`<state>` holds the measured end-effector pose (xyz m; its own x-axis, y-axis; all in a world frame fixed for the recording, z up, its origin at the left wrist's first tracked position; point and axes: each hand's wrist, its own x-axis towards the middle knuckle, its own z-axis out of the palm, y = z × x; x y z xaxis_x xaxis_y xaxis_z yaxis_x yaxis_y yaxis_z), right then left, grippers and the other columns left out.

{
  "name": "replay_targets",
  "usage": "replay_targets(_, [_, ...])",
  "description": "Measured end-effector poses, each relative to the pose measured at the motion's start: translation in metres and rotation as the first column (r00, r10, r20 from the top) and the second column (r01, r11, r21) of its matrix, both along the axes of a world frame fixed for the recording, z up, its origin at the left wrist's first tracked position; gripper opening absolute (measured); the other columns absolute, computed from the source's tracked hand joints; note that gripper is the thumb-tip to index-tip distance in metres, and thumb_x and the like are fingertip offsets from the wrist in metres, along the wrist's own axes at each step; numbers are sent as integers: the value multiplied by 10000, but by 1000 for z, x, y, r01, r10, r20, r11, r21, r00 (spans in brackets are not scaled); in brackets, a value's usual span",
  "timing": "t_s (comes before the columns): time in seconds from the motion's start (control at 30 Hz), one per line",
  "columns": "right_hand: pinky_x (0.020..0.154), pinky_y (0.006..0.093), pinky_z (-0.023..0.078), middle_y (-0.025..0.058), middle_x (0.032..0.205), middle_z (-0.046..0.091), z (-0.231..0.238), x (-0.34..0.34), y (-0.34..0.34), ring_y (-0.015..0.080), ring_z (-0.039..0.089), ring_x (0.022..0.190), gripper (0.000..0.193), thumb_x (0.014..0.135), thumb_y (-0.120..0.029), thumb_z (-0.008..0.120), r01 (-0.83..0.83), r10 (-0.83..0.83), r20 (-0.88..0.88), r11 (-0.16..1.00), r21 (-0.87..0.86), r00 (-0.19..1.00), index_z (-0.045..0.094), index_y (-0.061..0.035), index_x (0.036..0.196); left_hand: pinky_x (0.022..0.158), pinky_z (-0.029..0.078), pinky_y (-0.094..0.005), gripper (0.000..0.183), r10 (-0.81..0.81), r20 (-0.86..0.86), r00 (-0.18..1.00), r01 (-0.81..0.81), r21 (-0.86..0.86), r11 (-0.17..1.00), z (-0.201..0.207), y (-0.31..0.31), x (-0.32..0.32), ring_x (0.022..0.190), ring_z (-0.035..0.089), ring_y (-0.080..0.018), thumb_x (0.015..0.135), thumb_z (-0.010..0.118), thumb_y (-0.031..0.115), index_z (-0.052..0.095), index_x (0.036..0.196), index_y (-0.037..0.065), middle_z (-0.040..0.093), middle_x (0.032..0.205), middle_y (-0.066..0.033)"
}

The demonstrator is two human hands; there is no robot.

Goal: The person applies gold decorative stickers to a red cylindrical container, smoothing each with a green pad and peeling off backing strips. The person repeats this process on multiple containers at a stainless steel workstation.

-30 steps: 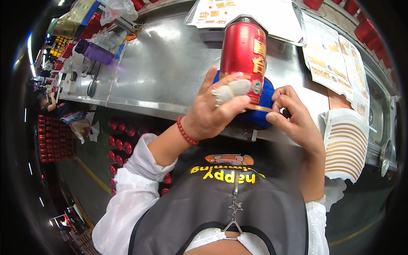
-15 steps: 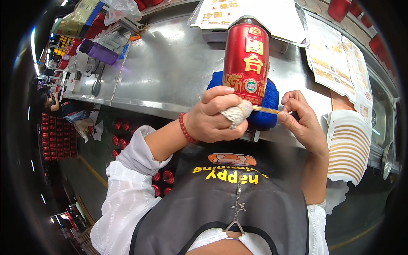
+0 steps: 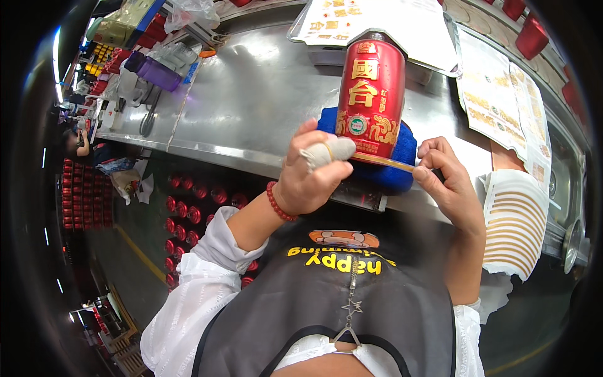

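Note:
A red bottle [image 3: 372,94] with gold print lies on a blue cloth pad [image 3: 402,154], its lower end toward me. A thin gold strip [image 3: 383,161] runs along that end's edge and reaches off to the right. My right hand [image 3: 449,185] pinches the strip's free end between thumb and forefinger. At the bottle's lower left is my left hand [image 3: 311,166], fingers apart. One of its fingers wears a white cloth cover [image 3: 330,152], and the tip of that finger touches the bottle by the strip.
A white backing sheet [image 3: 515,220] with several gold strips hangs at the right. Sheets of gold decals [image 3: 496,94] lie on the metal table [image 3: 251,81], and a white decal stack [image 3: 402,25] is behind the bottle. A purple bottle [image 3: 152,71] stands far left; several red bottles [image 3: 182,210] are below the table.
The bottle has turned, so its large print sits further left and more print shows on its right. My left hand has loosened and shifted left. The right hand still pinches the strip.

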<state>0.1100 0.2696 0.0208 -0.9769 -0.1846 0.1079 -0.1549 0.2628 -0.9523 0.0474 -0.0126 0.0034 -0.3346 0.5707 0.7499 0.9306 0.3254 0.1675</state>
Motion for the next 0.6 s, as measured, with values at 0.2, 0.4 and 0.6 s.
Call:
replay_targets(0.2, [858,279,406,78,1007,487,-6,2,1,183,487,974,236,936,-203,685,4,-4,-10,1000,-17,1000,569,-23,836,1125,389,-438,168,-87,-174,981,67,-116,991,16,5,-3,1109,586,-204,799,710,129,667,951,185,718,1032,-15])
replay_targets(0.4, [913,268,345,71,1043,456,-4,1,1,173,430,1025,277,948,-226,673,-18,19,57,1000,-17,998,524,-34,816,1188,283,-515,216,-107,-223,969,59,-211,976,20,30,-4,1206,581,-218,864,647,144,631,1072,202,686,1155,-14])
replay_targets(0.6, [816,271,414,81,999,489,8,-3,-10,182,490,955,222,928,-183,689,-33,32,-31,999,-17,999,567,-15,850,1117,383,-523,395,-53,103,993,44,91,995,0,16,-10,1242,547,-307,791,757,49,596,1143,127,636,1225,-132])
